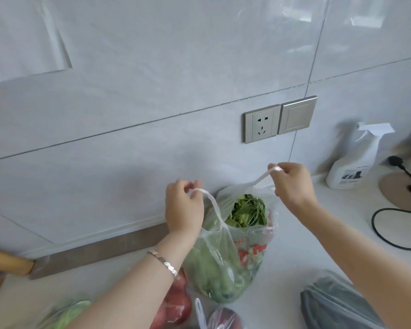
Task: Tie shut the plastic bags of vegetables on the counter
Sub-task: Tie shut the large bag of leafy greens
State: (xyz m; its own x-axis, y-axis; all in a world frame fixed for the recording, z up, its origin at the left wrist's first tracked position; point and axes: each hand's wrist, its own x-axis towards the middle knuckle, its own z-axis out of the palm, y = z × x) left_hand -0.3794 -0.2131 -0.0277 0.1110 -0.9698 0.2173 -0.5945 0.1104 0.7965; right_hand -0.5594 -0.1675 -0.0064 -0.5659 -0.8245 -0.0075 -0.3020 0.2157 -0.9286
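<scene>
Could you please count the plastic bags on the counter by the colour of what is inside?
Green contents: 2, the held bag and the bag at lower left
Red contents: 1
Grey or dark contents: 1
Total: 4

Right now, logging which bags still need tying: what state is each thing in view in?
Bag of greens: open, upright, handles pulled apart.
Left hand: shut on the left handle.
Right hand: shut on the right handle.
Bag of red produce: untied, handle loose.
Grey bag: lying down, closure not visible.
Wall socket: nothing plugged in.
Spray bottle: upright.
</scene>
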